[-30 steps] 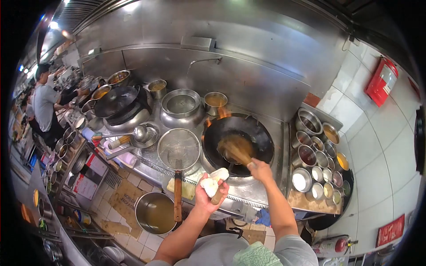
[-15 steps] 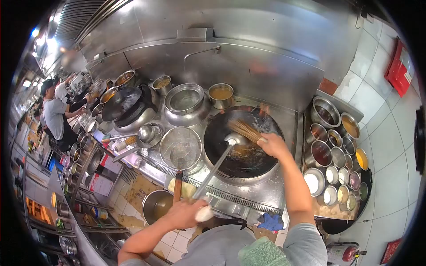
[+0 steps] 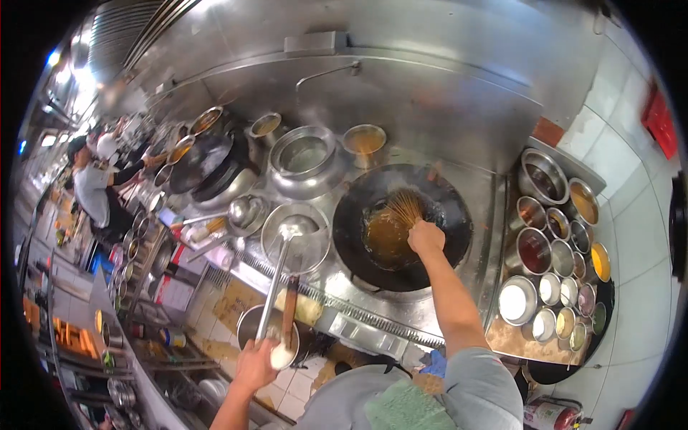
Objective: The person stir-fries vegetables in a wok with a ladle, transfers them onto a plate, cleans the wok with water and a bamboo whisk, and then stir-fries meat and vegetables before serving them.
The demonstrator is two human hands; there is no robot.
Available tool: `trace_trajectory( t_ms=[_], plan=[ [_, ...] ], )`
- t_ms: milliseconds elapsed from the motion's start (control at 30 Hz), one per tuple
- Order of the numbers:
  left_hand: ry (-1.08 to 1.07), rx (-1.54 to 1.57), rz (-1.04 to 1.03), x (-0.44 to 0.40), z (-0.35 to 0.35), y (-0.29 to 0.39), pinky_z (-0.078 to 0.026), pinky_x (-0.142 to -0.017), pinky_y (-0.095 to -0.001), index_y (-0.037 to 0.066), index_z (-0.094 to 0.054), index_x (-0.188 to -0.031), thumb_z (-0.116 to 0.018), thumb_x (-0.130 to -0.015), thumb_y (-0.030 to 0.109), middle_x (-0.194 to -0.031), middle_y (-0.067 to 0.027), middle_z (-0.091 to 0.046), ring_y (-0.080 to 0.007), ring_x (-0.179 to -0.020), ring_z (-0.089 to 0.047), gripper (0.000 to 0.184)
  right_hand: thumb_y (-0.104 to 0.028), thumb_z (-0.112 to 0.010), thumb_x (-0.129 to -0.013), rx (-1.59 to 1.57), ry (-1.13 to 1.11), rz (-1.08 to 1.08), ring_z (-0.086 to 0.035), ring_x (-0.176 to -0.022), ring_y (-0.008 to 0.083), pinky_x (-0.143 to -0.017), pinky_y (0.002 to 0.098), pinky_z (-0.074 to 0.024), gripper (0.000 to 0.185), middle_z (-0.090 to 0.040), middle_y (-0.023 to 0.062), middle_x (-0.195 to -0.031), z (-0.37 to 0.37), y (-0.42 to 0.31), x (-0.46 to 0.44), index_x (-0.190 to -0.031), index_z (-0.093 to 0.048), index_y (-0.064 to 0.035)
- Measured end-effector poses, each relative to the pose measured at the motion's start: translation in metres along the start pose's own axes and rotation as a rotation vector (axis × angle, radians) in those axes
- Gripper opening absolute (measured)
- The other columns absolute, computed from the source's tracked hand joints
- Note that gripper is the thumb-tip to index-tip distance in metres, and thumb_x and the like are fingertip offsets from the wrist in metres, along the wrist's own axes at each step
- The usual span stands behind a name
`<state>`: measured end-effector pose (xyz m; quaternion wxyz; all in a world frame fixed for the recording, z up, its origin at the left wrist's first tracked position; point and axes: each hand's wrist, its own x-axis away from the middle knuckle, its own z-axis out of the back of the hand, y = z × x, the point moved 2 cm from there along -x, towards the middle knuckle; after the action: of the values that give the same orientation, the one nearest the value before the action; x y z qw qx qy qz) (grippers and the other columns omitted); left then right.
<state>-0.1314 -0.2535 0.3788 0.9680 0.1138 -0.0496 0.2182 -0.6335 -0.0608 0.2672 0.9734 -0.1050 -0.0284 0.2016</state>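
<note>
My right hand [image 3: 427, 239] is closed around a bamboo wok brush [image 3: 405, 206], whose bristles point down into brown liquid [image 3: 385, 240] pooled in the black wok [image 3: 451, 240]. My left hand [image 3: 256, 367] grips the white-tipped handle of a long metal ladle [image 3: 275, 287]. The ladle's bowl is over the round mesh strainer [image 3: 272, 240], left of the wok; whether they touch I cannot tell. The strainer's wooden handle [image 3: 289, 315] reaches toward me, close to the ladle's shaft. Below it stands a metal pot [image 3: 249, 326], partly hidden by my left hand and the handles.
Several seasoning containers [image 3: 532, 251] crowd the right-hand counter. Behind the strainer sits a large metal pot [image 3: 304, 165], with a smaller pot of orange-brown liquid [image 3: 364, 140] beside it. Stacked woks [image 3: 204, 168] stand farther left. A person [image 3: 93, 186] works at the far left.
The ladle has moved left with my left hand, from the wok to over the strainer. My right hand has shifted the brush into the wok's middle, where brown liquid now pools.
</note>
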Motion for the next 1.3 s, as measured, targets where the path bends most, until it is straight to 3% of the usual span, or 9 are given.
trace_trajectory(
  t_ms=[167,333,533,700,800,967,1033,1167,1300],
  plan=[
    [-0.032,0.1,0.118,-0.027,-0.048,-0.015,-0.053,-0.087,-0.0515,0.017,-0.057,-0.127,-0.078,-0.074,0.016,-0.106,-0.0196,-0.071,-0.0415,-0.102,-0.065,0.057,-0.03,-0.064,-0.092,-0.132,-0.034,0.086,-0.073,-0.093,0.0387,-0.082,0.0488,-0.0585,0.037,-0.075,0.0207,-0.097,-0.029,-0.032,0.049,-0.121,-0.065,-0.0082],
    [-0.053,0.183,0.162,-0.036,-0.073,-0.017,-0.053,-0.086,-0.0528,0.017,-0.054,-0.129,-0.078,-0.077,0.018,-0.106,-0.0218,-0.07,-0.044,-0.098,-0.066,0.058,-0.03,-0.065,-0.091,0.033,-0.242,0.115,-0.072,-0.097,0.0392,-0.085,0.0497,-0.0579,0.033,-0.075,0.02,-0.101,0.04,-0.002,0.114,-0.118,-0.068,-0.0109],
    [0.119,0.545,0.215,-0.038,-0.103,0.003,-0.053,-0.091,-0.0489,0.009,-0.05,-0.13,-0.082,-0.078,0.03,-0.113,-0.0248,-0.067,-0.0444,-0.103,-0.066,0.065,-0.032,-0.063,-0.092,0.024,-0.161,-0.012,-0.071,-0.104,0.0398,-0.088,0.0506,-0.0571,0.03,-0.074,0.0199,-0.108,0.047,0.021,0.039,-0.115,-0.071,-0.0136],
    [0.158,1.387,0.318,-0.055,-0.143,0.021,-0.055,-0.088,-0.0361,0.005,-0.047,-0.131,-0.081,-0.082,0.008,-0.116,-0.0086,-0.064,-0.0194,-0.104,-0.065,0.059,-0.037,-0.063,-0.092,-0.235,-0.145,-0.03,-0.068,-0.11,0.0409,-0.095,0.0517,-0.0538,0.039,-0.072,0.0199,-0.115,-0.002,-0.056,0.025,-0.122,-0.07,-0.0132],
    [0.132,1.61,0.31,-0.066,-0.151,0.03,-0.055,-0.087,-0.0361,0.005,-0.047,-0.13,-0.078,-0.083,0.005,-0.116,-0.0088,-0.064,-0.0195,-0.102,-0.065,0.057,-0.039,-0.063,-0.092,-0.357,-0.152,0.033,-0.066,-0.112,0.0421,-0.098,0.0501,-0.0521,0.05,-0.071,0.0201,-0.117,-0.01,-0.068,0.062,-0.135,-0.065,-0.0145],
    [0.124,1.591,0.319,-0.08,-0.163,0.036,-0.056,-0.08,-0.0342,0.006,-0.047,-0.128,-0.075,-0.088,0.006,-0.111,-0.0078,-0.063,-0.0172,-0.094,-0.065,0.049,-0.036,-0.063,-0.091,-0.164,-0.367,0.213,-0.067,-0.112,0.041,-0.098,0.0481,-0.0529,0.049,-0.071,0.0189,-0.119,0.049,-0.003,0.136,-0.135,-0.066,-0.0149],
    [0.142,1.564,0.362,-0.083,-0.175,0.033,-0.056,-0.079,-0.0341,0.006,-0.047,-0.128,-0.075,-0.089,0.008,-0.109,-0.0078,-0.063,-0.017,-0.093,-0.065,0.048,-0.033,-0.064,-0.091,0.075,-0.339,0.125,-0.072,-0.102,0.0373,-0.089,0.0489,-0.057,0.031,-0.075,0.0157,-0.108,0.089,0.027,0.137,-0.115,-0.073,-0.0148],
    [0.135,1.539,0.388,-0.083,-0.19,0.024,-0.056,-0.078,-0.0338,0.006,-0.047,-0.128,-0.075,-0.091,0.012,-0.108,-0.0077,-0.063,-0.0168,-0.091,-0.065,0.047,-0.027,-0.063,-0.089,0.17,-0.098,0.014,-0.073,-0.094,0.0357,-0.08,0.0494,-0.059,0.029,-0.076,0.0148,-0.099,0.065,0.08,0.052,-0.113,-0.073,-0.0128],
    [0.155,1.559,0.365,-0.083,-0.178,0.032,-0.056,-0.076,-0.0339,0.006,-0.047,-0.127,-0.073,-0.092,0.013,-0.107,-0.0079,-0.063,-0.0168,-0.09,-0.066,0.045,-0.03,-0.064,-0.09,0.036,-0.022,0.029,-0.074,-0.092,0.0367,-0.077,0.05,-0.0597,0.033,-0.075,0.0198,-0.099,-0.011,0.024,-0.001,-0.116,-0.069,-0.0105]
  ],
)
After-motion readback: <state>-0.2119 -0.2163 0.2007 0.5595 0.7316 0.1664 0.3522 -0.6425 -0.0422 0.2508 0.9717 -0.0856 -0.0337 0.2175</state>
